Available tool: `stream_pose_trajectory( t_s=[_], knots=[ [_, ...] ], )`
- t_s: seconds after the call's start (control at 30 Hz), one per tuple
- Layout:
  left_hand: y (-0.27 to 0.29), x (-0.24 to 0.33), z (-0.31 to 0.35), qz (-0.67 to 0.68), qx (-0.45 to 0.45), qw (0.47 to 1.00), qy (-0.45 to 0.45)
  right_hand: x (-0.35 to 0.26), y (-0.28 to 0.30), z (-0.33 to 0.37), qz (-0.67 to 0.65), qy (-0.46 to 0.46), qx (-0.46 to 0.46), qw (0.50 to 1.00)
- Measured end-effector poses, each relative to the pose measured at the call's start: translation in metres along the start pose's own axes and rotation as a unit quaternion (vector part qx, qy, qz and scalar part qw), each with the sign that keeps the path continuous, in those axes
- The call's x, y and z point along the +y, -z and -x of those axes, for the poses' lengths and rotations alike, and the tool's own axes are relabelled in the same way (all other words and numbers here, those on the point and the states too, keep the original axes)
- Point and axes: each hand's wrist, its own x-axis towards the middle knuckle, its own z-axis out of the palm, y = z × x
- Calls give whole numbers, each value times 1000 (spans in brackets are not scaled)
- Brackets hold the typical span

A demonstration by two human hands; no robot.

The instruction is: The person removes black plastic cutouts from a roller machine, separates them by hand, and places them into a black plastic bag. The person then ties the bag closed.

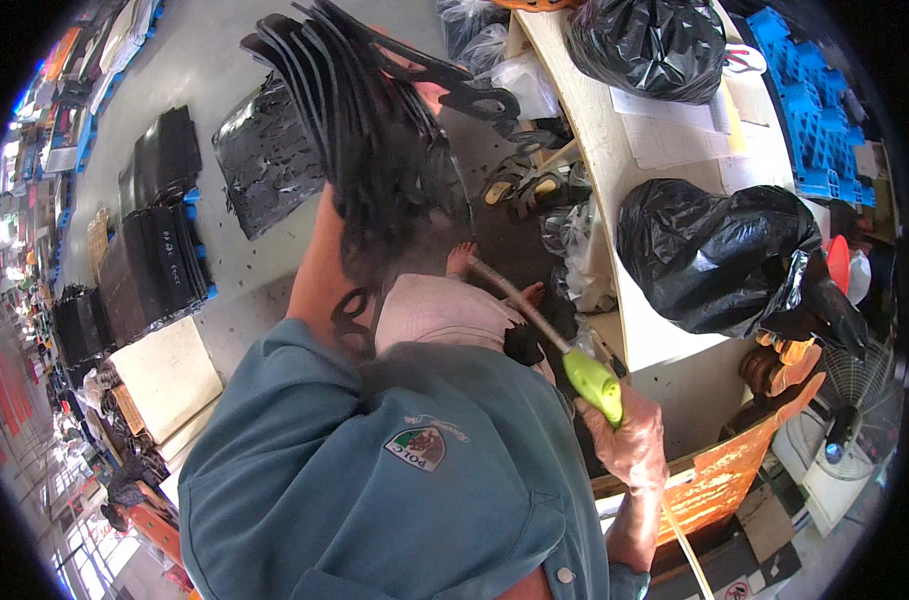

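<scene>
My left arm reaches up and away, and my left hand [430, 97], mostly hidden, is closed on a bundle of black cut-out sheets [339, 120]. The flexible sheets hang side by side, with curved strips and loops along their edges; their lower part is blurred. In my right hand [629, 440], fingers wrapped round the green handle, is an air blow gun [592, 385] with a long thin metal nozzle. That nozzle slants up and left, its tip near the bundle's lower right side, apart from it. A pale hose [684, 545] trails below my right hand.
A pale table [639, 330] on the right bears black plastic bags [719, 255] and papers. Sandals [536, 188] lie beside it. Stacked black sheets [152, 265] and a cut black sheet [266, 155] are at left. A fan [849, 420] stands at far right.
</scene>
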Motion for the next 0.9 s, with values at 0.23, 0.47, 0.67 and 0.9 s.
stream_pose_trajectory(
  t_s=[0.23,0.47,0.67,0.9],
  knots=[
    [-6,3,17,-233,269,934,33,0,13,8,-83,22,-29,996],
    [-27,-15,7,-278,338,893,108,-4,1,-1,-40,30,71,996],
    [-44,-32,-5,-232,408,873,131,1,-3,-7,-11,35,123,992],
    [-59,-38,-8,-304,419,844,140,0,-5,-7,-9,29,143,989]
  ],
)
